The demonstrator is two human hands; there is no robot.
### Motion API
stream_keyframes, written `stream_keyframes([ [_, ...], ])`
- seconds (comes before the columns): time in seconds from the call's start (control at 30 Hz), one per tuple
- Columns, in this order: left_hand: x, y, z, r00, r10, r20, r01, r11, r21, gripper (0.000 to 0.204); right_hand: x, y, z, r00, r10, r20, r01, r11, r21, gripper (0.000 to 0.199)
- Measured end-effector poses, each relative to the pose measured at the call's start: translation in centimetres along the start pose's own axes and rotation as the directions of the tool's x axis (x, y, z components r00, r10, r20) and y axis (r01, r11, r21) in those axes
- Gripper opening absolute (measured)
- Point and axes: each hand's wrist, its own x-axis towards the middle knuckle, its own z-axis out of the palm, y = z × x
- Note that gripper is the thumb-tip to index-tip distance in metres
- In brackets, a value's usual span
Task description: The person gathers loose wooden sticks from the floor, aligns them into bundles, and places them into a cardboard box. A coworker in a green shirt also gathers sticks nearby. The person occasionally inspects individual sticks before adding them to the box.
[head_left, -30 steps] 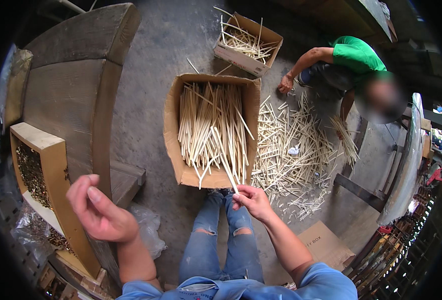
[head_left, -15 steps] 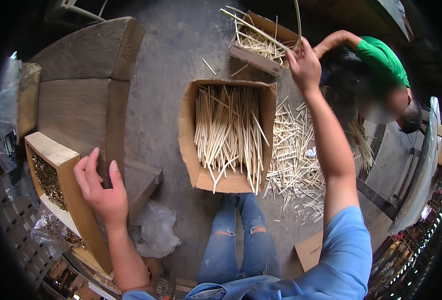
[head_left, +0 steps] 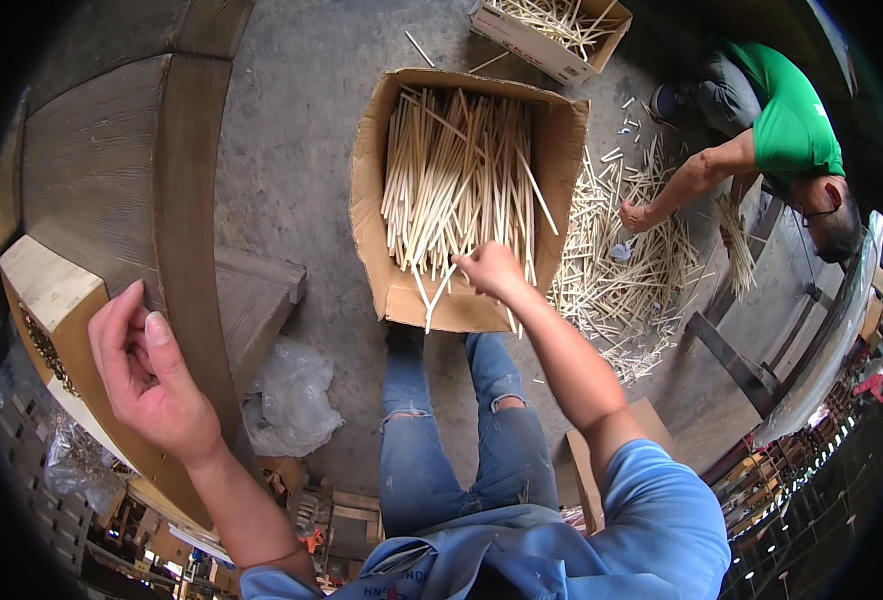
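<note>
Inside the carton (head_left: 477,314), pale sticks (head_left: 440,200) seem light, stiff, breakable, easily gripped at near ends. At these, the right hand (head_left: 497,272) has fingers narrow, holding what I cannot tell; the left hand (head_left: 152,380) curls loosely, empty.

Sticks (head_left: 452,170) matt wood; box (head_left: 462,314) matt cardboard; bag (head_left: 297,395) glossy crumpled plastic; jeans (head_left: 510,455) worn denim.

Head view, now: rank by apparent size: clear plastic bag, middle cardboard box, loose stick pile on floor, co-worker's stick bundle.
Largest to smallest:
1. Cardboard box
2. Loose stick pile, counting only what shows; it's partly hidden
3. Clear plastic bag
4. Stick bundle
</note>
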Motion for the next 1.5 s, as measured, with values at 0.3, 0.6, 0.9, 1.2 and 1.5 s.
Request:
stream_keyframes([
  [0.3, 0.5, 0.0, -0.6, 0.999, 0.043, -0.030, -0.046, 0.990, -0.136, 0.016, -0.4, 1.8, 5.7, 0.965, 0.148, 0.217, -0.263, 0.559, 0.787, 0.018],
  [0.6, 0.7, 0.2, -1.7, 0.999, 0.044, 0.002, -0.042, 0.967, -0.253, 0.010, -12.9, 3.6, 3.8, 0.939, 0.088, 0.333, -0.339, 0.411, 0.846, 0.019],
  [0.9, 0.5, 0.7, -1.8, 0.994, 0.106, -0.010, -0.106, 0.973, -0.204, 0.009, -23.4, 4.3, 4.5, 0.890, -0.044, 0.455, -0.356, 0.556, 0.751, 0.021],
  [1.2, -0.6, 5.8, 2.6, 0.291, 0.451, 0.844, -0.249, 0.887, -0.388, 0.051, -30.1, 5.3, 0.4, 0.675, -0.364, 0.642, -0.290, 0.669, 0.684, 0.025],
  [1.5, -2.0, 5.5, 5.2, 0.156, 0.612, 0.775, -0.312, 0.775, -0.549, 0.029, -26.2, 1.6, -2.7, 0.853, -0.484, 0.196, 0.440, 0.868, 0.230, 0.024],
])
